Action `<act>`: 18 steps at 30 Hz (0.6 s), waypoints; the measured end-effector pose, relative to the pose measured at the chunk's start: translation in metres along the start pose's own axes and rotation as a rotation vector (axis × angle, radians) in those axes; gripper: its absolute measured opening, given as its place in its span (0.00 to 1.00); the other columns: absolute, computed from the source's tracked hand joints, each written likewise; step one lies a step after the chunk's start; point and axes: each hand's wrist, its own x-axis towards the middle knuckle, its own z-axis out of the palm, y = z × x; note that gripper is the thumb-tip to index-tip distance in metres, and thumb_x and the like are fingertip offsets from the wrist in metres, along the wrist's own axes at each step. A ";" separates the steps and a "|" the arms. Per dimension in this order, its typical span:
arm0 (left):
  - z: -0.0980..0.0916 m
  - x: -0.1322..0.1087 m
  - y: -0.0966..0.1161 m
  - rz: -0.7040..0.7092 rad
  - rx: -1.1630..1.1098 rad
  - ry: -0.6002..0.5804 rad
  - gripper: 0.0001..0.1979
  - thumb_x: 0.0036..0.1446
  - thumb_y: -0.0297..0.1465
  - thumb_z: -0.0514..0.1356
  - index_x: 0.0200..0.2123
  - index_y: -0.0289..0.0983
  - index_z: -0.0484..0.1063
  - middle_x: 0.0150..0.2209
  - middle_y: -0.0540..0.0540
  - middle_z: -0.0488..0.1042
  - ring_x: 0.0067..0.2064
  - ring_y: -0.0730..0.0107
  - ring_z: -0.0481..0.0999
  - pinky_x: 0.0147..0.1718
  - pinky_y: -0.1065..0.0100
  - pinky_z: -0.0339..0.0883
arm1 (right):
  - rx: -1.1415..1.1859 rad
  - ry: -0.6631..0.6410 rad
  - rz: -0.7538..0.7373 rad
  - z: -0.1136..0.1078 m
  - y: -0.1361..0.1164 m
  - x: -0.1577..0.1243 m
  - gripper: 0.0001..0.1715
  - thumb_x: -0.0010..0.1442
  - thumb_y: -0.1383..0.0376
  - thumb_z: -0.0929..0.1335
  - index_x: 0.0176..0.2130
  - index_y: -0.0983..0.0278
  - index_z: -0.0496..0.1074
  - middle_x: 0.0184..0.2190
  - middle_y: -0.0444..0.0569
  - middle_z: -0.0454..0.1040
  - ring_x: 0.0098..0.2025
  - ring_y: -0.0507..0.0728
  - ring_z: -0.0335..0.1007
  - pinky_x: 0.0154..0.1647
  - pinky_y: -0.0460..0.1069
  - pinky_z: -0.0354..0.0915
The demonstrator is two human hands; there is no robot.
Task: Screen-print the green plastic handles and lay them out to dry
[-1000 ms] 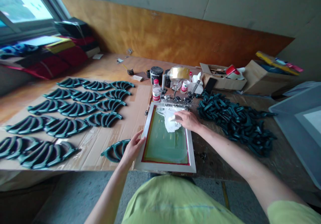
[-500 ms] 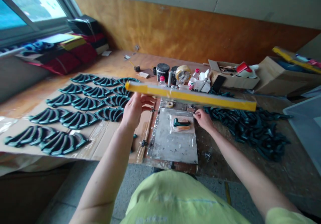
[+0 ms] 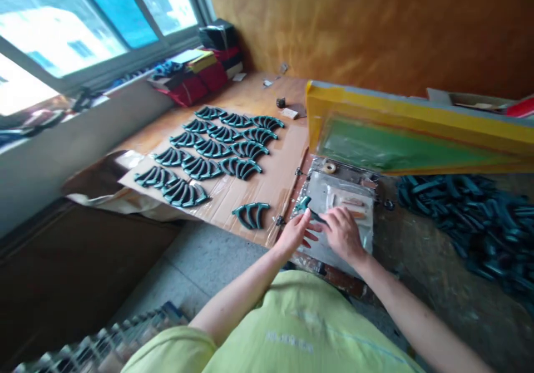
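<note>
Left hand [image 3: 294,235], right hand [image 3: 344,234] close together, fingers touching dark green curved plastic piece [image 3: 306,206] at 12 o'clock, on shiny metal plate [image 3: 329,186]; grip: cannot tell.

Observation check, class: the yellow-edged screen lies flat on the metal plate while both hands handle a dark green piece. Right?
Not quite: the head view shows the yellow-edged screen tilted up above the metal plate, while the left hand and right hand handle the dark green piece.
</note>
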 end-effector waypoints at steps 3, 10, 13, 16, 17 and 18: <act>-0.032 -0.003 -0.022 0.025 -0.046 0.237 0.27 0.51 0.59 0.54 0.32 0.38 0.64 0.24 0.49 0.73 0.23 0.71 0.74 0.17 0.75 0.61 | 0.073 -0.055 -0.178 0.016 -0.039 0.000 0.13 0.66 0.64 0.64 0.49 0.63 0.72 0.40 0.53 0.73 0.47 0.61 0.65 0.50 0.56 0.61; -0.164 -0.030 -0.047 -0.138 0.173 0.760 0.24 0.55 0.54 0.49 0.29 0.38 0.64 0.23 0.47 0.73 0.23 0.69 0.70 0.21 0.72 0.61 | 0.106 0.043 0.177 0.007 0.035 -0.019 0.15 0.66 0.58 0.63 0.47 0.58 0.74 0.43 0.53 0.74 0.47 0.62 0.69 0.52 0.59 0.64; -0.194 -0.028 -0.059 -0.215 0.288 0.762 0.22 0.54 0.52 0.49 0.26 0.38 0.64 0.19 0.46 0.71 0.23 0.64 0.71 0.21 0.68 0.61 | 0.063 0.094 0.381 -0.008 0.076 -0.046 0.16 0.65 0.57 0.62 0.45 0.57 0.76 0.43 0.54 0.74 0.48 0.63 0.68 0.53 0.60 0.65; -0.211 -0.015 -0.065 -0.326 0.586 0.733 0.21 0.52 0.51 0.48 0.23 0.41 0.64 0.16 0.47 0.71 0.24 0.56 0.75 0.22 0.64 0.63 | 0.010 0.144 0.516 -0.020 0.102 -0.073 0.16 0.65 0.57 0.62 0.44 0.59 0.76 0.42 0.54 0.73 0.47 0.62 0.69 0.52 0.60 0.66; -0.214 -0.011 -0.066 -0.342 0.671 0.695 0.22 0.52 0.52 0.47 0.22 0.42 0.64 0.16 0.47 0.71 0.25 0.54 0.76 0.23 0.63 0.64 | -0.009 0.158 0.550 -0.023 0.109 -0.081 0.16 0.65 0.58 0.62 0.43 0.59 0.76 0.42 0.54 0.73 0.46 0.62 0.69 0.52 0.59 0.66; -0.215 -0.009 -0.065 -0.339 0.747 0.657 0.22 0.52 0.52 0.46 0.20 0.42 0.63 0.15 0.47 0.71 0.24 0.53 0.76 0.22 0.62 0.64 | -0.028 0.168 0.580 -0.026 0.116 -0.089 0.16 0.65 0.58 0.62 0.43 0.60 0.76 0.42 0.54 0.73 0.46 0.62 0.69 0.52 0.59 0.66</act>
